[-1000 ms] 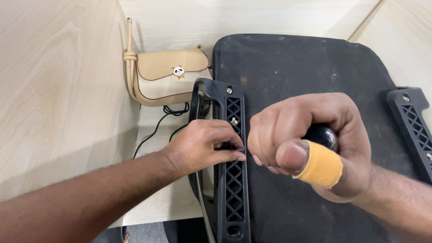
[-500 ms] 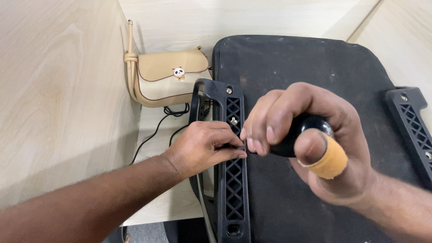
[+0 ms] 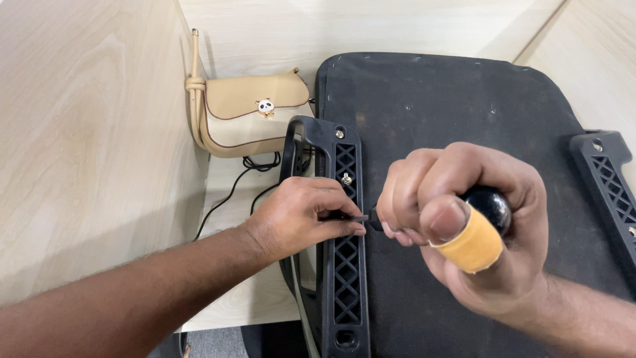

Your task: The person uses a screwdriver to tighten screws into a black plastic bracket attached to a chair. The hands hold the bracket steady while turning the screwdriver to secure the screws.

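Observation:
A black padded seat base (image 3: 450, 113) lies upside down on the light wooden desk (image 3: 258, 298). A black plastic armrest bracket (image 3: 344, 278) with lattice holes runs along its left edge, with a silver screw (image 3: 345, 178) standing in it. My left hand (image 3: 301, 215) rests on that bracket and pinches a small dark part at its fingertips. My right hand (image 3: 464, 232), with a tan bandage on the thumb, grips a black-handled screwdriver (image 3: 490, 205) whose tip meets the left fingertips.
A beige handbag (image 3: 248, 116) with a small panda clasp leans against the back corner. A black cable (image 3: 232, 192) trails across the desk under it. A second black bracket (image 3: 606, 179) lies at the seat's right edge. Wooden partition walls (image 3: 86, 132) close in left and behind.
My right hand has shifted and turned around the screwdriver handle, the bandaged thumb moving from lower centre toward the right. My left hand has stayed on the bracket.

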